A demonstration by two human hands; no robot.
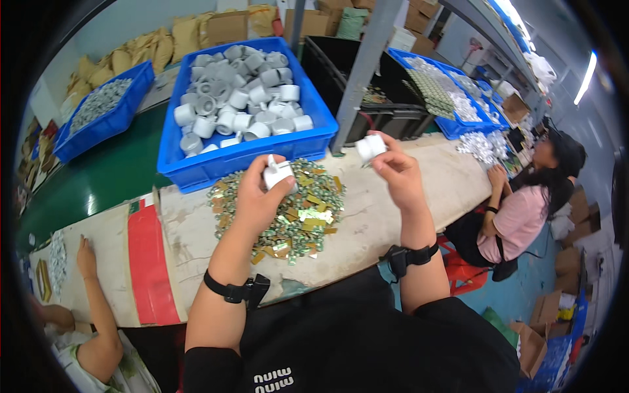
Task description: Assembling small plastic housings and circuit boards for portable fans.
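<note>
White housing (pixel 278 174) is gripped by the left hand (pixel 255 196) before the blue crate (pixel 216 163) (over heaped pieces (pixel 301 226)); right of the crate, another housing (pixel 371 149) is pinched by the right hand (pixel 401 172).

1. White on both sides here: a white piece (pixel 278 175) in the left hand (pixel 261 190), a second white piece (pixel 371 149) in the right hand (pixel 398 169)!
2. And what a glitter from the heap of small boards (pixel 308 226), speckled green, amber and silvery!
3. Bold blue on the big bin (pixel 249 158), its cups (pixel 239 98) white to pale grey.
4. Beige tabletop (pixel 370 219), brown-smudged, slashed by a bright red strip (pixel 151 262).
5. Black wristbands (pixel 229 288), black shirt (pixel 354 340) with white print.
6. Pink top (pixel 521 226) on the right-side co-worker, red stool (pixel 466 278), turquoise floor (pixel 501 298).
7. White garment (pixel 128 370) at lower left, green-patterned!
</note>
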